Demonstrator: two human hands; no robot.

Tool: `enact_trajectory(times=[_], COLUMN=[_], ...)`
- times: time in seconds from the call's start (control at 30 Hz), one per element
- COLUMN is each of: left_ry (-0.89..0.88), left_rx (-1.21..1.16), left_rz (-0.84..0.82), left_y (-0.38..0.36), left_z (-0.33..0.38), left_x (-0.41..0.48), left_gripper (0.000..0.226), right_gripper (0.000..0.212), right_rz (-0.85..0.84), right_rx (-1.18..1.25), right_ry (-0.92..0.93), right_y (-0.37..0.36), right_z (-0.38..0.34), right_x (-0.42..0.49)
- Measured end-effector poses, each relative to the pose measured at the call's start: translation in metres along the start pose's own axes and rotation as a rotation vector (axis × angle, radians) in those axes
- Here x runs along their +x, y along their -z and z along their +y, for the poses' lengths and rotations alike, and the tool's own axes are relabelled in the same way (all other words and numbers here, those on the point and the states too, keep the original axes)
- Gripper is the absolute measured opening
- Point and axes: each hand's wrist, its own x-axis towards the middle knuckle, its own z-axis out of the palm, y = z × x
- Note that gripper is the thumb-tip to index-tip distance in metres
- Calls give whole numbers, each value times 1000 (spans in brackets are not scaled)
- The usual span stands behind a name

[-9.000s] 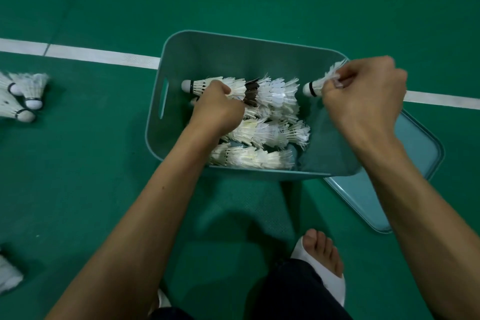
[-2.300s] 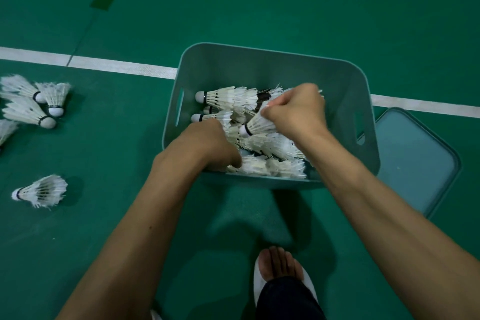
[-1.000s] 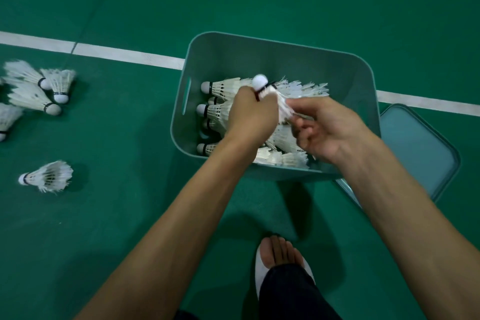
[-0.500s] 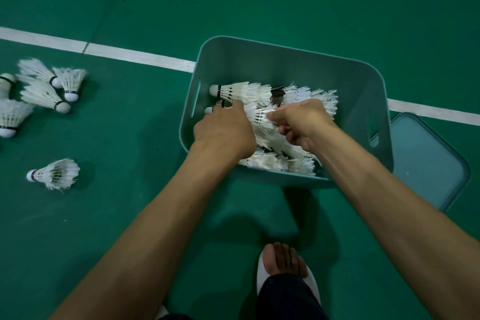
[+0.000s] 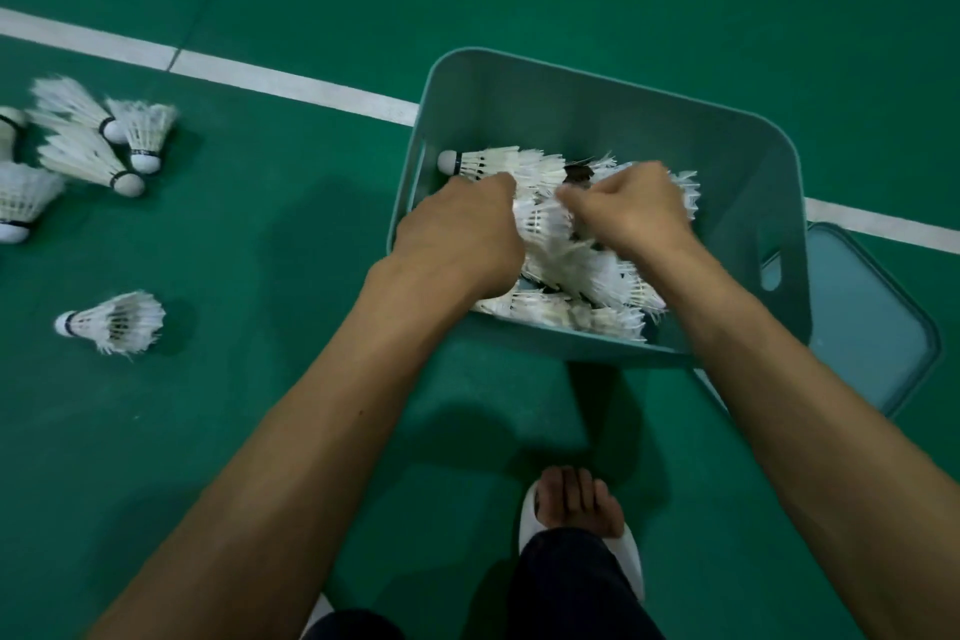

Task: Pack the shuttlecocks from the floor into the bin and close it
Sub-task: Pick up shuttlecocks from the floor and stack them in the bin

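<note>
The shuttlecock [image 5: 543, 224] that was raised over the bin [image 5: 597, 88] a second ago is now down on the pile [image 5: 587, 307], lying between both hands. The right hand [image 5: 631, 213] pinches its frayed feather skirt; the left hand [image 5: 457, 234] curls over the cork end, and what it holds cannot be told. Loose shuttlecocks [image 5: 109, 325] still lie on the matte green floor [image 5: 311, 379], so packing is unfinished. The smooth, round-cornered plastic lid [image 5: 872, 327] waits just beside the bin

White shuttlecocks [image 5: 582, 276] in open teal bin [image 5: 597, 83] — others [image 5: 111, 322] loose on floor [image 5: 311, 379], lid [image 5: 862, 327] beside.
</note>
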Motion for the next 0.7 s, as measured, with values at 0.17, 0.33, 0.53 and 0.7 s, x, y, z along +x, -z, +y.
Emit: enact_trajectory(times=[0.17, 0.33, 0.53, 0.7], left_ry=[-108, 5, 355, 570], left_rx=[-218, -332, -181, 148], left_rz=[329, 692, 641, 382], left_y=[43, 60, 32, 12], left_z=[-15, -82, -216, -306], left_x=[-45, -64, -98, -115], left_gripper=[55, 43, 53, 93], right_gripper=[43, 39, 31, 33], right_rz=[286, 351, -21, -365], right_rx=[55, 312, 271, 72], right_ry=[227, 493, 884, 493], right_y=[28, 2, -130, -251], right_z=[-22, -93, -165, -192], right_x=[-32, -76, -157, -148])
